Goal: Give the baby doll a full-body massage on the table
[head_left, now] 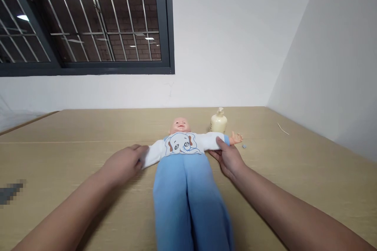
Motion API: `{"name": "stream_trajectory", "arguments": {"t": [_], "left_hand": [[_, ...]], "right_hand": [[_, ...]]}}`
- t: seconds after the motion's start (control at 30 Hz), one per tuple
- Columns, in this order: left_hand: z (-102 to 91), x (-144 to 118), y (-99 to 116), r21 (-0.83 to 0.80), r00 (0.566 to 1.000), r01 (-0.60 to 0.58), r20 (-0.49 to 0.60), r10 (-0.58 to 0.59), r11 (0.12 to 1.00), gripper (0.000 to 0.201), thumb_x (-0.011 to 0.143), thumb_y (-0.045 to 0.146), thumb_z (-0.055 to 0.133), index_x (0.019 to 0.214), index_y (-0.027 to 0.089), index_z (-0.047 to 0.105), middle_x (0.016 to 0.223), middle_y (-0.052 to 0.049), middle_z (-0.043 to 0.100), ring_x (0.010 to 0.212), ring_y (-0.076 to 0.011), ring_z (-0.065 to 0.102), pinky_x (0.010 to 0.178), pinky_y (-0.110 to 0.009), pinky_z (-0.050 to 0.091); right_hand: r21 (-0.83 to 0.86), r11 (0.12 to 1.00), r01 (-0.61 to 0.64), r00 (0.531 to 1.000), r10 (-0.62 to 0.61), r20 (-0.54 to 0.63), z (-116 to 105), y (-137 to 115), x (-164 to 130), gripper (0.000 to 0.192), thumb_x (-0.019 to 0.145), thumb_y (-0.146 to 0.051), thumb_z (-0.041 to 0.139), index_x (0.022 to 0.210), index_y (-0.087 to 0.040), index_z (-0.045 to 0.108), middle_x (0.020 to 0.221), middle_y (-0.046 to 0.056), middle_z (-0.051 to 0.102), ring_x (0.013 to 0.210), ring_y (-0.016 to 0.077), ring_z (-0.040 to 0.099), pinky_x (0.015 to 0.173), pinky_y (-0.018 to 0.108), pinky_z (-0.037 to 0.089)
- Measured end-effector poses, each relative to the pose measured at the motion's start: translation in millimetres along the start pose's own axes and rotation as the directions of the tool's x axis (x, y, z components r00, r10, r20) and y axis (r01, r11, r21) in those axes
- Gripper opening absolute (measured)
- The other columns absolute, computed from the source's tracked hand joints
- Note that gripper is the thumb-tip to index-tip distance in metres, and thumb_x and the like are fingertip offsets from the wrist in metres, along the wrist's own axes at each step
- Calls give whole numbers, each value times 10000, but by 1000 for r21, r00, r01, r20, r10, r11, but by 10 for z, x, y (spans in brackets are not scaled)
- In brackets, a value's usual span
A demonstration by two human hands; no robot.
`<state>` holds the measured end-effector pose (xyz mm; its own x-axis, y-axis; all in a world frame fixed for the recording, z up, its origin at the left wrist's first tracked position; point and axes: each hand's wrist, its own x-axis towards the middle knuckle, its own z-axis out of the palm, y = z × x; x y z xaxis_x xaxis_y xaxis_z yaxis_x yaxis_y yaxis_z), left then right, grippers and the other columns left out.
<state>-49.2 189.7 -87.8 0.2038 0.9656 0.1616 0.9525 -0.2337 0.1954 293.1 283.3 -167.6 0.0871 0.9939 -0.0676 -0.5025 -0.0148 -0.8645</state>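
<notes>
Soft doll [185, 153], cloth sleeves apparently hand-gripped

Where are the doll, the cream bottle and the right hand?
doll [182, 144]: head view, on the elephant print on its chest.
cream bottle [218, 122]: head view, on its body, beside the doll's head.
right hand [228, 159]: head view, on the back of the hand at the doll's sleeve.

Soft cloth doll [185, 172], matt wood table [294, 172]

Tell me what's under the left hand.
The left hand covers the end of the doll's white sleeve. The doll's own hand there is hidden, so I can't see it.
</notes>
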Motion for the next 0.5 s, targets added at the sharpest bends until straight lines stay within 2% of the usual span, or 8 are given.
{"name": "stream_trajectory", "arguments": {"t": [0.03,0.1,0.17,0.2,0.27,0.37,0.43,0.5], "left_hand": [[1,-42,89,-2,995,-92,-38,92,996,454,774,227,556,1205,264,694,1278,-119,692,1110,-329,672,907,-420,530],[-22,-170,313,-80,963,-268,-7,269,960,617,757,179,601,1361,301,605,1491,-96,545,1325,-325,548,1063,-455,473],[-68,-335,558,-213,908,-365,132,397,906,771,694,99,636,1421,343,546,1655,-46,307,1486,-344,352,1130,-486,422],[-90,-418,671,-260,864,-399,215,456,879,828,645,73,661,1414,361,552,1693,-15,195,1532,-387,211,1141,-528,398],[-112,-559,855,-299,814,-421,293,502,856,807,621,15,665,1336,387,621,1711,47,4,1533,-448,19,1132,-604,365],[-54,-671,1000,-317,799,-461,257,543,829,691,676,8,672,1235,413,693,1698,109,-25,1513,-471,-43,1129,-690,294],[26,-687,1029,-326,810,-481,190,555,814,630,702,72,717,1225,424,704,1699,111,56,1520,-467,-9,1133,-693,295],[95,-674,1036,-327,815,-499,140,563,803,607,702,139,764,1231,432,704,1691,89,153,1529,-459,67,1133,-669,335]], "right_hand": [[11,1000,-7,1000,7,-7,0,-1,6,384,850,-353,755,1181,-189,649,1259,110,711,1186,309,678,991,521,590],[32,999,-16,1000,17,-14,5,-3,13,372,844,-328,760,1169,-182,655,1251,111,715,1175,302,684,978,492,604],[50,999,-17,1000,18,-25,15,-8,13,380,831,-304,769,1172,-180,657,1251,108,716,1176,298,683,969,460,614],[54,998,-14,999,16,-33,22,-11,12,389,825,-297,774,1177,-184,656,1249,104,717,1176,299,682,960,452,620],[49,999,6,999,-3,-52,37,-18,5,405,816,-302,781,1186,-196,652,1231,97,724,1172,302,682,934,443,633],[-1,998,69,996,-69,-58,67,-35,-35,464,819,-364,777,1230,-222,617,1233,89,717,1169,305,679,904,445,642],[-75,985,154,987,-156,-24,96,-48,-103,563,817,-419,773,1308,-251,555,1285,84,688,1194,301,662,918,457,630],[-191,946,263,965,-254,68,130,-56,-208,684,805,-455,780,1387,-268,474,1348,94,646,1227,297,640,967,474,598]]}}
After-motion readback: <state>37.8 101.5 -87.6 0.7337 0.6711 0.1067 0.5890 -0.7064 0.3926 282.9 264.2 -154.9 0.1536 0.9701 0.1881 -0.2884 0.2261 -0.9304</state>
